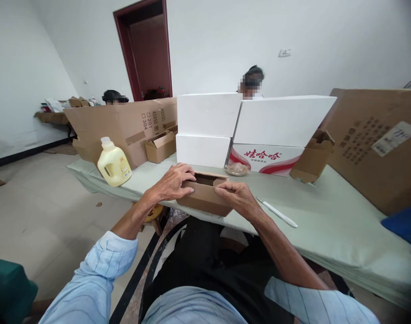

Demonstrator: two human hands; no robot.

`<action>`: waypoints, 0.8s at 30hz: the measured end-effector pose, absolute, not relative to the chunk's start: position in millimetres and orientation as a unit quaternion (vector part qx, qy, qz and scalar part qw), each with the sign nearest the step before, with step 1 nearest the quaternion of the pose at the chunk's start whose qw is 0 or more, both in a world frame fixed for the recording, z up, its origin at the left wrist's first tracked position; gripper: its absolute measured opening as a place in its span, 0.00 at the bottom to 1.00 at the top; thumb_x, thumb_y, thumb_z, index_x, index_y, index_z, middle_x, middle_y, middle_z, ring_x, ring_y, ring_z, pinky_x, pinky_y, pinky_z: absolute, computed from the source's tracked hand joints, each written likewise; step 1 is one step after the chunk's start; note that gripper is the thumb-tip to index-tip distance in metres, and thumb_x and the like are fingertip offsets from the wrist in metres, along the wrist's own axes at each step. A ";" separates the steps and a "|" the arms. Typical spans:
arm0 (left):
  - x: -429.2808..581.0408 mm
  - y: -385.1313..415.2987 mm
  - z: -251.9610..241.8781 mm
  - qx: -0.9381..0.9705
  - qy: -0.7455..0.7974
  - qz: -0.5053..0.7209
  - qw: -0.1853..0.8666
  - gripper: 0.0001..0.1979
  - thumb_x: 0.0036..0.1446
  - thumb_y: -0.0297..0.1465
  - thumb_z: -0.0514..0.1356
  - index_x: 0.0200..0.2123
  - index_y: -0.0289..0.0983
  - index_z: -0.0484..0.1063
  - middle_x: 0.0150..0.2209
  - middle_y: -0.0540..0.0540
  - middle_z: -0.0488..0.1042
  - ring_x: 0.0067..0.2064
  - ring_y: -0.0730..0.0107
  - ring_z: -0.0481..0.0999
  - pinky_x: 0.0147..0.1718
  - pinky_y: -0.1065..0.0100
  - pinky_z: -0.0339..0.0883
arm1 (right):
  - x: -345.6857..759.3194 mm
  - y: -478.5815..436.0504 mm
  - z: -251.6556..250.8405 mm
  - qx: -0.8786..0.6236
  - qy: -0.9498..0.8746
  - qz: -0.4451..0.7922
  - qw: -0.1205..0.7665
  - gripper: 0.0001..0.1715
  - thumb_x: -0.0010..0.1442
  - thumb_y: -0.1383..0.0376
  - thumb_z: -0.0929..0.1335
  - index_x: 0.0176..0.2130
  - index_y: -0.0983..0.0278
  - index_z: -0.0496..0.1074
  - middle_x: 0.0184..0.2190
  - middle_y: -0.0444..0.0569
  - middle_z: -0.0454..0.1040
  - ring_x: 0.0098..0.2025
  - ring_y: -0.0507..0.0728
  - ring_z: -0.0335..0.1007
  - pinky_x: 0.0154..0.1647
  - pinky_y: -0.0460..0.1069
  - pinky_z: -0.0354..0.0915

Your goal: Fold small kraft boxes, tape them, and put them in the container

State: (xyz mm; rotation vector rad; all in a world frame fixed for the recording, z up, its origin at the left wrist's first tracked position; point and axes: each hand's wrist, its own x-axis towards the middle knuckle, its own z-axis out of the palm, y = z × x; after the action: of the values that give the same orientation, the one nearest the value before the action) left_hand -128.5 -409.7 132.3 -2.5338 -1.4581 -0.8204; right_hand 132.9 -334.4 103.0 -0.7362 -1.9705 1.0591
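Observation:
A small brown cardboard box [205, 198], its top open, rests at the table's near edge in front of me. My left hand [178, 182] grips its left end, with the thumb on the near wall and the fingers over the top. At the right end, my right hand [237, 195] pinches the upper rim near the corner. The inside of the box is dark, and what it may hold cannot be seen. To the right of my right hand lies a slim white-handled tool [277, 212], thin at its far tip. A small clear plastic bag [237, 169] sits just behind the box.
White cartons [208, 114] stand stacked across the middle of the green-covered table [340, 225]. A yellow jug [113, 163] and a small brown box [161, 146] stand left. Another open box [311, 157] and a large carton [370, 144] are right. Two people sit behind.

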 end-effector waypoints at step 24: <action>-119.3 -369.0 129.6 -0.790 -0.480 -0.381 -0.003 0.06 0.58 0.24 0.68 0.31 0.39 0.84 0.36 0.47 0.82 0.41 0.64 0.79 0.45 0.62 0.71 | 126.3 -308.5 110.9 -0.315 -0.732 0.474 0.374 0.24 0.48 0.46 0.77 0.25 0.64 0.80 0.21 0.45 0.72 0.24 0.52 0.61 0.23 0.47 0.55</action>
State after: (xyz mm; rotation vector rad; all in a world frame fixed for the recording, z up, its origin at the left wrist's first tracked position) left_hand -119.3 -369.0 129.6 -2.4870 -1.5103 -1.2007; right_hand 126.3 -308.5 110.9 -0.8069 -1.8746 1.2140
